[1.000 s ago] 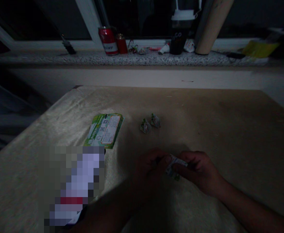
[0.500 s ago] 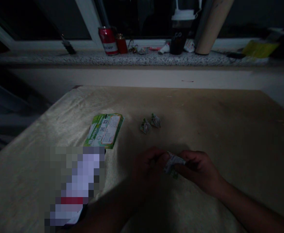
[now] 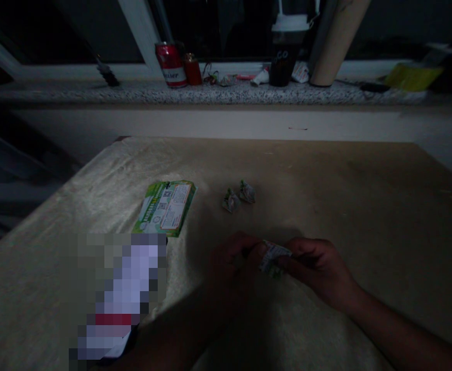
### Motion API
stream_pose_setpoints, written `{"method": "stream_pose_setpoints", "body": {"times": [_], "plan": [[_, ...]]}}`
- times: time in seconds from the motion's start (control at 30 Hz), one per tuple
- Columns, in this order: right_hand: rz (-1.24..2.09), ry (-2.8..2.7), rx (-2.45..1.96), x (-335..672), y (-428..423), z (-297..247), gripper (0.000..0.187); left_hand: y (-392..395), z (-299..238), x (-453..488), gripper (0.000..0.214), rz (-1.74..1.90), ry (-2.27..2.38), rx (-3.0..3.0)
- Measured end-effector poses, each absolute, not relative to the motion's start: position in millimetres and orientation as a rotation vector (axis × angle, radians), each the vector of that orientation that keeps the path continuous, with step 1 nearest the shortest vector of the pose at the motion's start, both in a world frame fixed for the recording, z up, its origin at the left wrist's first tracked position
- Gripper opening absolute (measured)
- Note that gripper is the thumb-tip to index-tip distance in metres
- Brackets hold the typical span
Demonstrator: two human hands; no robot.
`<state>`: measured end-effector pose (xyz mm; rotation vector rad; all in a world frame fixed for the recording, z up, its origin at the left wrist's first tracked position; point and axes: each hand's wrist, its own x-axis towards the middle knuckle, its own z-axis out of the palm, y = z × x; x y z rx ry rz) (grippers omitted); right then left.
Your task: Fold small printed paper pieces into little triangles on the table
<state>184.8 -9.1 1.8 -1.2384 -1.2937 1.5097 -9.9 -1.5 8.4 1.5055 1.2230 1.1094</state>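
Between my two hands is a small printed paper piece (image 3: pixel 275 252), whitish with dark print and some green at its lower end. My left hand (image 3: pixel 235 263) pinches its left side between thumb and finger; this hand lies in deep shadow. On the other side my right hand (image 3: pixel 320 270) grips the same piece, thumb lowermost. Beyond the hands two small crumpled paper pieces (image 3: pixel 231 200) with green tips lie close together on the table. To the left of these is a flat green box (image 3: pixel 164 206) with white printed panels and codes.
A blurred-out pale object (image 3: pixel 129 283) lies front left on the cloth-covered table (image 3: pixel 345 196). Along the speckled windowsill (image 3: pixel 133 93) stand a red can (image 3: pixel 171 67), an orange lighter (image 3: pixel 192 69), a dark lidded cup (image 3: pixel 283 56) and a cardboard tube (image 3: pixel 336 46).
Both hands have shifted very slightly, and the paper piece between them is tilted a little differently, with its upper face showing more. The other things stay in place.
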Motion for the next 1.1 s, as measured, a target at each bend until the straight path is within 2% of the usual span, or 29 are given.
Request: {"method": "stream_pose_setpoints", "body": {"times": [0.17, 0.47, 0.9, 1.1], "plan": [[1.515, -1.33, -1.234, 186.1, -9.6, 2.2, 0.036, -4.2, 8.9, -7.1, 0.015, 1.152, 1.166, 1.576], [1.52, -1.321, -1.221, 186.7, -10.3, 4.2, 0.041, -3.6, 6.6, -9.3, 0.02, 1.094, 1.215, 1.55], [1.403, -1.37, -1.201, 190.1, -9.5, 6.5, 0.034, -2.8, 13.3, -8.6, 0.019, 1.125, 1.219, 1.476], [1.378, -1.421, -1.206, 192.8, -10.8, 4.5, 0.038, -2.5, 10.7, -9.7, 0.019, 1.082, 1.215, 1.477]]}}
